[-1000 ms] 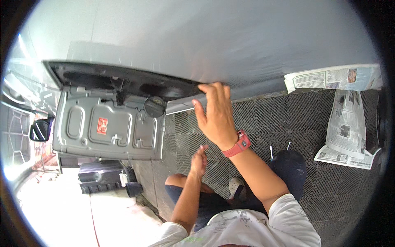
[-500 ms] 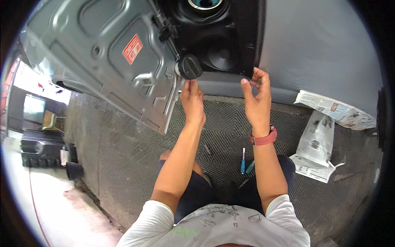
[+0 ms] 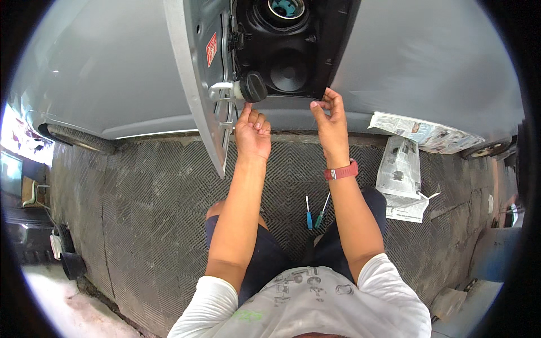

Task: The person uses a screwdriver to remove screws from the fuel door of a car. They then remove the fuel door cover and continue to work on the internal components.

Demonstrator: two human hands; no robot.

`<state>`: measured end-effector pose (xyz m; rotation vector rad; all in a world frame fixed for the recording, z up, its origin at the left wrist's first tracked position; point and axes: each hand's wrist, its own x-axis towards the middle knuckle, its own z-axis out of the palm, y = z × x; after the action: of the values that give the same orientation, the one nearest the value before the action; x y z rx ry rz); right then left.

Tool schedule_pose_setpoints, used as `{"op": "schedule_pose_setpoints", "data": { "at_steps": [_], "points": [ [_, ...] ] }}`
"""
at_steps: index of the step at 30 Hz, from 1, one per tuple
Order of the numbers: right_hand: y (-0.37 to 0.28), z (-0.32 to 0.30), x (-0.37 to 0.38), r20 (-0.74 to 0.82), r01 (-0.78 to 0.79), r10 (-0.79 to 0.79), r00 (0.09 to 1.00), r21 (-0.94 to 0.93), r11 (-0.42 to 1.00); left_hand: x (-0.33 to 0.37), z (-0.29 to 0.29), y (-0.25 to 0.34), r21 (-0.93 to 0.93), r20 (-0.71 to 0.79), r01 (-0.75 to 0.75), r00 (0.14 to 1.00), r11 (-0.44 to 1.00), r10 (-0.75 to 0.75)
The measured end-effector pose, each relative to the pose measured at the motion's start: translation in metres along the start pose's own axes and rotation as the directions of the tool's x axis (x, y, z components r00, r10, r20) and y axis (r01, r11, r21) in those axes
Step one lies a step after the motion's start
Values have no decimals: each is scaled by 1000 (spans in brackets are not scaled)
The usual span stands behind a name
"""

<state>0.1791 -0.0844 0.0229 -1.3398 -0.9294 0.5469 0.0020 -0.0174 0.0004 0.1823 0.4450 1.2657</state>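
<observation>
A grey fuel door [image 3: 205, 107] stands swung out from the vehicle, seen nearly edge-on. On its inner side a black fuel cap [image 3: 253, 87] sits in a pale holder. My left hand [image 3: 253, 134] is palm up just below the cap, one finger pointing up at its underside and the others loosely curled; whether it touches is unclear. To the right, my right hand [image 3: 332, 121] is at the lower right corner of the black filler recess [image 3: 287, 70], thumb and fingers apart. Inside the recess, the round filler neck [image 3: 286, 8] is uncovered, with blue-green inside.
Two screwdrivers, one blue-handled [image 3: 309, 213] and one green-handled [image 3: 322, 211], lie on the ridged floor [image 3: 163, 203] between my legs. Printed paper sheets [image 3: 401, 169] lie at right, with another newspaper sheet [image 3: 425, 132] against the grey body panel [image 3: 420, 62]. A tyre [image 3: 81, 138] shows at far left.
The fuel door has swung inward, from showing its broad inner face to nearly edge-on. My left hand's fingers have curled more beneath the cap. The whole view has shifted.
</observation>
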Motion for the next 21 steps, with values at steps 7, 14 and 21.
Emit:
{"op": "schedule_pose_setpoints", "data": {
  "at_steps": [7, 14, 21],
  "points": [
    [-15, -5, -5, 5, -7, 7, 1000, -64, 998, 12, -6, 6, 224, -18, -77, 996, 972, 83],
    [-93, -8, -26, -72, 304, -337, 939, -282, 910, 11, -9, 2, 182, 6, -46, 999, 982, 45],
    [-236, 29, 75, 454, 861, -875, 169, -500, -93, 15, -15, 5, 211, -10, -36, 999, 977, 39]
  ]
}}
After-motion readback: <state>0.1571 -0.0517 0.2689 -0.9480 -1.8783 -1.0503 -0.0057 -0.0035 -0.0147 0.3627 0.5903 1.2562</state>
